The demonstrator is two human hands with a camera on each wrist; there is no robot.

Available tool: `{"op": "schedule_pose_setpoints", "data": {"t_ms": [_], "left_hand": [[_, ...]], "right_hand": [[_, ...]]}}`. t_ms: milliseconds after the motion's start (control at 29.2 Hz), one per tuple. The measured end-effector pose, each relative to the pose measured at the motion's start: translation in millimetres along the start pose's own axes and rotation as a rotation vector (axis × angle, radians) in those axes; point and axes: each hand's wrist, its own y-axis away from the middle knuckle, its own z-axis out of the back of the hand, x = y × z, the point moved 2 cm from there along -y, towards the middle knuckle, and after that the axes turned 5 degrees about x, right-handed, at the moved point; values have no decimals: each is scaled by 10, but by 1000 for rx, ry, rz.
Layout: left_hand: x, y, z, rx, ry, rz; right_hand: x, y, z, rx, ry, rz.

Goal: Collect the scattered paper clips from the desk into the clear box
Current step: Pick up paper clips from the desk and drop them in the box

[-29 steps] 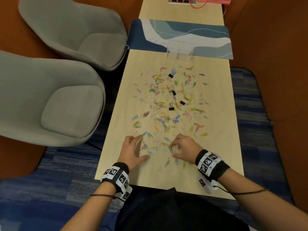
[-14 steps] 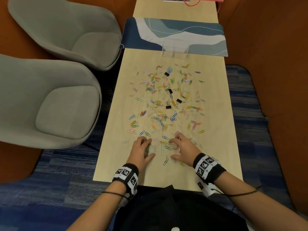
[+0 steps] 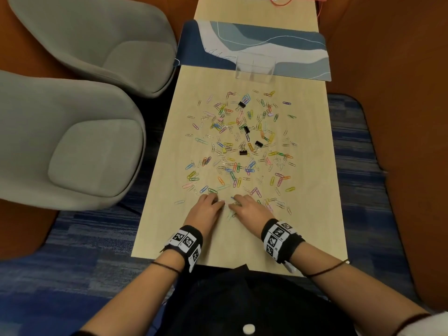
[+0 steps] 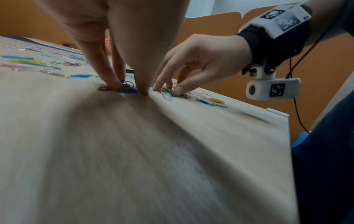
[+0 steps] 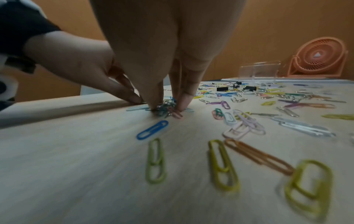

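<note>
Orange partitions enclose a pale bench (image 3: 242, 238). Both hands' curled fingers (image 5: 184, 104) pinch small bunches of paper clips (image 5: 164, 107), well short of the clear box (image 3: 254, 69). Risk: tangled clips slip loose in transit; binder clips (image 3: 258, 144) get swept in.

Left hand (image 4: 122, 34) & right hand (image 5: 166, 45) cut off by top edge in own wrist views; palms unseen; small clip bunch (image 5: 165, 108) under right fingertips (image 5: 182, 104) tangled, count unreadable; desk (image 4: 134, 151) below left wrist smeared by blur; clear box (image 3: 254, 69) far beyond both hands, contents not discernible.
</note>
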Motion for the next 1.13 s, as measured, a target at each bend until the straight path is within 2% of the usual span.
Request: {"op": "schedule_pose_setpoints", "data": {"t_ms": [205,308,445,787,889,958,1060,1129], "left_hand": [[-53,-195,130,128,-65,52],[-40,-262,182,147,-43,55],[-8,-325,204,149,-19,38],[-62,-537,382,209,-33,124],[-2,-593,451,210,59,132],[75,-624,502,181,202,162],[151,-727,703,94,438,196],[164,-860,924,39,579,184]], "right_hand": [[53,-79,198,108,116,12],[43,-119,281,122,148,16],[-15,-168,351,83,78,-26],[-263,-282,417,22,-22,-162],[-416,-276,455,-29,-174,-188],[-564,-259,508,-74,-356,-243],[-817,-228,600,-111,-740,-333],[-939,-204,724,-93,-1103,-378]]}}
